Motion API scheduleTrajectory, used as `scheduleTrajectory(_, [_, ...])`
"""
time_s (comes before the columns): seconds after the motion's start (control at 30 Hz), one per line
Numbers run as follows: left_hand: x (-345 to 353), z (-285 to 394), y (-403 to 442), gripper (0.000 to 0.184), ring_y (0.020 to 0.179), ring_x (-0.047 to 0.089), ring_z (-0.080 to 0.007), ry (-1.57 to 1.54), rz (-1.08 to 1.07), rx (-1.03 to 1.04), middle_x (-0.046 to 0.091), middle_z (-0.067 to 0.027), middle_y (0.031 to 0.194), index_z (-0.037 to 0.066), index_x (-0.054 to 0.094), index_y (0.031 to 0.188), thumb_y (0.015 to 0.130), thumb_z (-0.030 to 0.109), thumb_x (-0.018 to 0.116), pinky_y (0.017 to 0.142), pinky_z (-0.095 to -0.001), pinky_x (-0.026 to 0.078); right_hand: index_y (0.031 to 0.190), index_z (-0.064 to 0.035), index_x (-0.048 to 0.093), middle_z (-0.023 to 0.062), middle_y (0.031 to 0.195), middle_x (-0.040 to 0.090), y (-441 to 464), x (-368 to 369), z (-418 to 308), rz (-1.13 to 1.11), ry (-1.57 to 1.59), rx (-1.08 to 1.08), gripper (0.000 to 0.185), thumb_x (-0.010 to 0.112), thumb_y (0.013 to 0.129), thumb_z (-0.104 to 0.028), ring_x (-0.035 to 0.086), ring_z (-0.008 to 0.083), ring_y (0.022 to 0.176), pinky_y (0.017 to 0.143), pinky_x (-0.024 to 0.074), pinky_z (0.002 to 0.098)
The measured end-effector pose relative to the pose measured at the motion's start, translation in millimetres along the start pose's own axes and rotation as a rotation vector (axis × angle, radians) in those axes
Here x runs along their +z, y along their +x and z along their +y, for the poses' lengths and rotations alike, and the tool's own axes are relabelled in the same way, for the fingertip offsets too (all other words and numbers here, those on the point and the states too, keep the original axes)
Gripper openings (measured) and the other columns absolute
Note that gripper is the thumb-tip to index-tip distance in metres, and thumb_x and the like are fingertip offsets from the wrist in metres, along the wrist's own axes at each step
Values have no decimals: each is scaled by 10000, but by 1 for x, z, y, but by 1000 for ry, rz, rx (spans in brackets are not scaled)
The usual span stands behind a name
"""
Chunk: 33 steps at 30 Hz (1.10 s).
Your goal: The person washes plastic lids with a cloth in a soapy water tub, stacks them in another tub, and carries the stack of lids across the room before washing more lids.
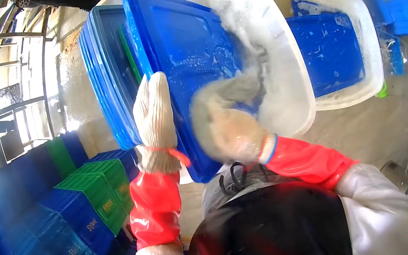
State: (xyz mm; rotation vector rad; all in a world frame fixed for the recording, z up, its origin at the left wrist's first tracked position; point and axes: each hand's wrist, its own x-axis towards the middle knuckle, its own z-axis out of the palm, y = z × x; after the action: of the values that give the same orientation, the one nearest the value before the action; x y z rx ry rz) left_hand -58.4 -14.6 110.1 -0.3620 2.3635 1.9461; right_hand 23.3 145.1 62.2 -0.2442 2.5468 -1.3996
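A wet blue plastic lid point(184, 39) leans tilted in front of me, with foam on its face and its far side in a white tub point(273, 24) of suds. My left hand point(152, 109), in a whitish knit glove, grips the lid's left edge, fingers pointing away from me. My gloved right hand point(237, 130) presses a grey cloth point(230, 90) against the lid's lower face; hand and cloth are smeared by motion. Left of the lid stands a stack of more blue lids point(104, 79), with one green edge point(129, 53) among them.
To the right, a second white tub point(371, 45) holds a blue lid point(332, 52) lying in it. Blue crates point(76, 219) and green crates point(98, 191) are stacked at lower left. Metal frames point(16, 67) stand beyond them. The tiled floor point(355, 129) looks wet.
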Motion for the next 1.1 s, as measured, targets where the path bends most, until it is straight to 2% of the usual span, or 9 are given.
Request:
scheduleTrajectory(0.2, [-68,57,-88,499,1077,613,-172,-104,-45,-233,648,-88,1254,-30,554,1394,939,91,719,984,-317,479,1176,-54,617,188,839,704,148,-4,-22,513,66,-578,299,558,968,-260,692,374,766,730,565,478])
scheduleTrajectory(0.27, [-93,70,-117,536,1066,621,-181,-73,119,-180,651,-100,1248,-34,544,1398,915,96,736,969,-329,492,1269,-50,636,200,1010,705,169,-28,1,46,-53,-74,345,501,1013,-239,701,326,994,942,561,420])
scheduleTrajectory(0.37, [-125,87,-159,573,1039,634,-189,11,194,-83,664,-111,1213,-53,520,1408,867,64,667,912,-315,520,1342,10,622,254,1478,522,167,-10,105,147,-892,-424,561,582,910,-346,429,403,1430,1230,289,475])
scheduleTrajectory(0.47, [-130,97,-183,605,922,685,-215,117,376,-20,668,-166,1197,-67,434,1474,895,74,537,819,-328,597,1356,77,584,321,1411,546,70,-19,125,-425,-1099,-408,645,600,847,-319,438,473,1404,1204,307,601])
scheduleTrajectory(0.5, [-128,108,-181,624,887,683,-207,-4,290,2,673,-166,1175,-69,435,1471,867,60,519,793,-322,604,1375,81,544,322,1298,598,36,19,219,62,-1195,-645,627,598,855,-264,484,450,1348,1151,381,603])
scheduleTrajectory(0.63, [-95,153,-167,702,932,713,-261,-7,266,199,686,-195,1192,-70,474,1440,834,202,701,817,-370,609,1392,-168,587,212,1091,695,-47,-49,145,-500,-67,582,494,608,901,-213,683,352,1017,862,576,448])
scheduleTrajectory(0.73, [-53,202,-147,732,910,710,-242,113,-179,371,701,-172,1150,-85,506,1406,793,236,743,805,-337,590,1339,-243,616,147,985,700,-84,-41,176,14,-289,-189,394,585,948,-205,710,289,838,700,565,396])
scheduleTrajectory(0.9, [83,271,-128,722,773,669,-173,907,-959,1083,732,-74,929,-37,614,1324,653,149,808,779,-286,518,1174,-156,657,115,866,681,-95,-57,135,-194,-488,66,244,560,953,-193,713,280,780,627,531,397])
scheduleTrajectory(1.1, [230,160,-89,372,819,635,-98,1003,-1309,802,677,24,787,-15,617,1194,876,102,771,878,-289,491,1133,-119,691,109,728,656,-93,-37,151,421,-435,-224,247,560,951,-223,689,308,656,582,494,480])
